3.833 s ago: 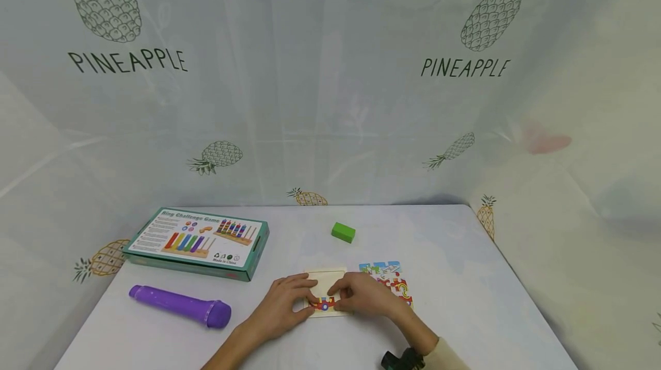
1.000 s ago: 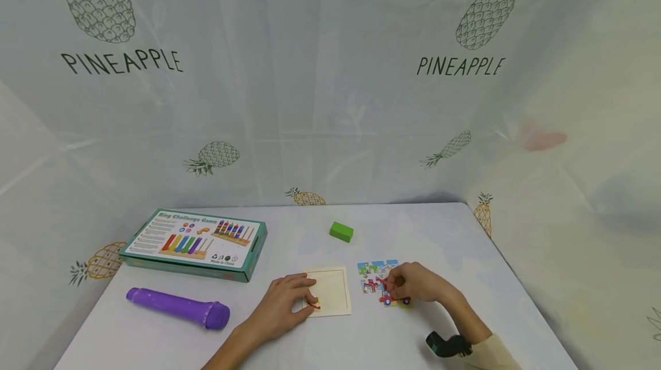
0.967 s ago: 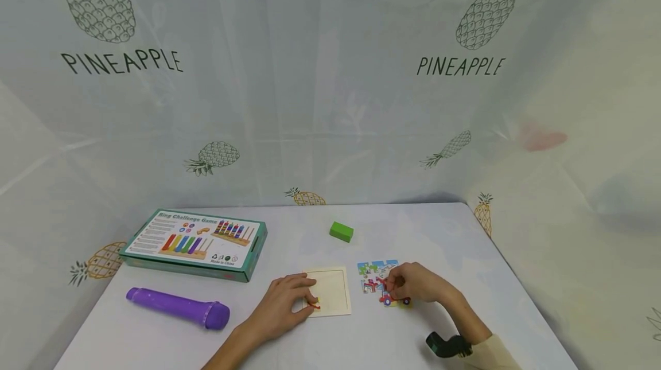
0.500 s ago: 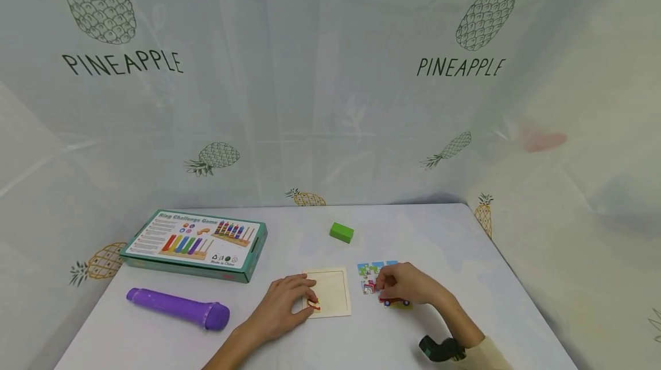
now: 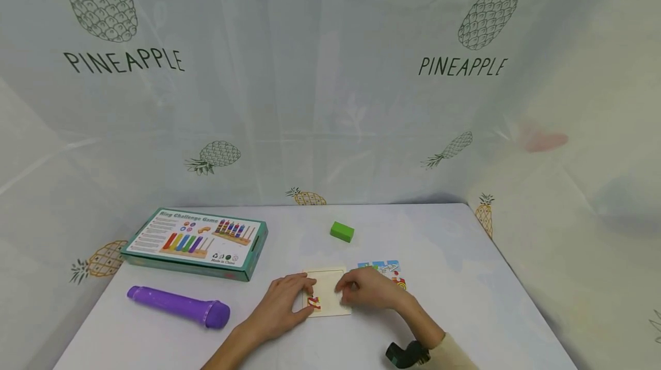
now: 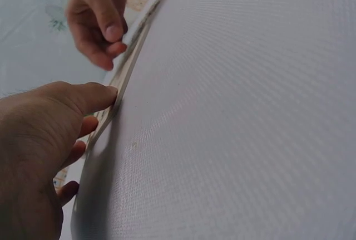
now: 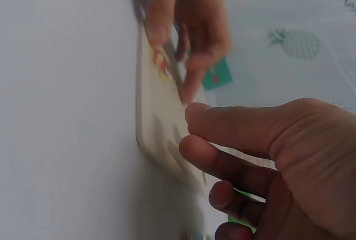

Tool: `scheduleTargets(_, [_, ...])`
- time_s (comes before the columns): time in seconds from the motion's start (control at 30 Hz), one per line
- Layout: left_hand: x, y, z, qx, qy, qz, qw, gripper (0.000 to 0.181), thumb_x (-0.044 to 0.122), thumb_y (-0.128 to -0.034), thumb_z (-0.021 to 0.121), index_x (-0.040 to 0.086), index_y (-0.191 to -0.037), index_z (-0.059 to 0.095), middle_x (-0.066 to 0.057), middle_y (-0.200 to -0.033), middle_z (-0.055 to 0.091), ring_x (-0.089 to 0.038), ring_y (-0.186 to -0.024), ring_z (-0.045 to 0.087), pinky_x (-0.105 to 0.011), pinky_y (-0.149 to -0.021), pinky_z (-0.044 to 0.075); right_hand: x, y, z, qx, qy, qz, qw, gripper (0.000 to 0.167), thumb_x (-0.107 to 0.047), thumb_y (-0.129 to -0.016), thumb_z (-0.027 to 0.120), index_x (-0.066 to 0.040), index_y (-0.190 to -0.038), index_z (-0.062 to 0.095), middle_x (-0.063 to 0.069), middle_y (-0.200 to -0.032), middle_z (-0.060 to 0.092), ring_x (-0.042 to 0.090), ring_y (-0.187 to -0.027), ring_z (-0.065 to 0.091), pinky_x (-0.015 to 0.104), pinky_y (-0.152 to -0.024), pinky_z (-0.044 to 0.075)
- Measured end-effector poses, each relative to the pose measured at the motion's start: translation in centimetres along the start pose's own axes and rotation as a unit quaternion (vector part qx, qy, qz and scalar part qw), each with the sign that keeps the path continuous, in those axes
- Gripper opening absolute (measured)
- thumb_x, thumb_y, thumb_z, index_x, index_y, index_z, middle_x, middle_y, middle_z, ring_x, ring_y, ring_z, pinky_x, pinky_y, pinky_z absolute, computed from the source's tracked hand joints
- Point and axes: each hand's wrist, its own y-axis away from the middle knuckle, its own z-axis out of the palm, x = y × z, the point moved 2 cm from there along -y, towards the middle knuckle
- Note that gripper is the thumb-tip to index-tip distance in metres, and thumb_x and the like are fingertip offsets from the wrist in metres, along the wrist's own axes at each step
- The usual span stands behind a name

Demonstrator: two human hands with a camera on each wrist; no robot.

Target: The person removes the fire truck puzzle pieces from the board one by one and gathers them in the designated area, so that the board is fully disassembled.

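A pale wooden puzzle tray [image 5: 330,285] lies flat in the head view, with one red, white and yellow puzzle piece [image 5: 314,302] in its near left corner. My left hand [image 5: 281,305] holds the tray's left side, thumb near the front and fingers farther back; the left wrist view shows that thumb [image 6: 100,96] on the edge. Over the tray's right edge is my right hand [image 5: 372,288], thumb and index finger drawn together. Whether a piece sits between them is hidden. Partly covered by this hand, several joined puzzle pieces [image 5: 389,267] lie to the right.
A green block [image 5: 342,232] sits behind the tray. On the left are a Ring Challenge Game box [image 5: 196,241] and a purple toy microphone [image 5: 178,306]. The white table [image 5: 480,301] ends at a pineapple-print curtain [image 5: 330,100].
Earlier my right hand worked over the tray's front, where a vehicle piece showed. It went right to the joined pieces, and has now come back left to the tray. My left hand stayed.
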Motion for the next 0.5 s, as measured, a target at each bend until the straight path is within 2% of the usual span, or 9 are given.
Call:
scheduleTargets(0.2, [0.1,0.0,-0.2,-0.001,-0.004,-0.005,1.0,0.05,0.038,-0.089,0.075,0.021,-0.133,0.059,0.009,-0.135,0.061,-0.021,-0.137,0.047,-0.051,-0.109,0.035,-1.5,-1.6,1.9,-0.021,0.027,-0.025,0.9991,0.027,-0.016,-0.086,0.079,-0.011,-0.113,0.076,-0.014,-0.077,0.058,-0.001,-0.073,0.05,0.018,-0.067,0.044])
scheduleTargets(0.5, [0.2,0.0,-0.3,0.008,-0.018,0.003,0.9998,0.059,0.037,-0.0872,0.076,0.019,-0.139,0.057,0.004,-0.14,0.06,-0.021,-0.136,0.048,-0.051,-0.106,0.037,-2.4,-2.3,3.2,-0.033,0.075,-0.032,0.9961,0.034,-0.021,-0.087,0.079,-0.017,-0.12,0.074,-0.015,-0.077,0.054,-0.002,-0.071,0.048,0.016,-0.066,0.041])
